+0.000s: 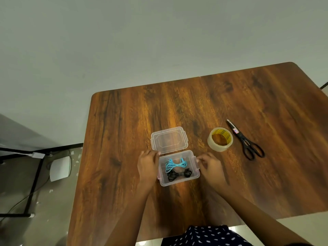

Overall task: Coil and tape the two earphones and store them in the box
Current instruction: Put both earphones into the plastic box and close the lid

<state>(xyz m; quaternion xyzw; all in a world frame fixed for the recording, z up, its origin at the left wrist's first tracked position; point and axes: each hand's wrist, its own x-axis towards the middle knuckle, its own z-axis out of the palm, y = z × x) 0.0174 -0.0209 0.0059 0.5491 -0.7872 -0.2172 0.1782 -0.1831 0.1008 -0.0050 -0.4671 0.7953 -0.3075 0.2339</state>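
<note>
Plain indoor workroom, seen from my own head; whether office or studio cannot be told. I sit at a wood-grain laminate table (pixel 204 103) with rounded corners, set against a bare pale wall (pixel 124 41). To my left, a black metal stand (pixel 35 176) rests on a smooth grey floor (pixel 16 228) scattered with white scraps, beside a white device (pixel 59 168) and a trailing cable (pixel 19 203). A tape roll (pixel 220 139) and scissors (pixel 248 142) lie on the table as hand tools
</note>
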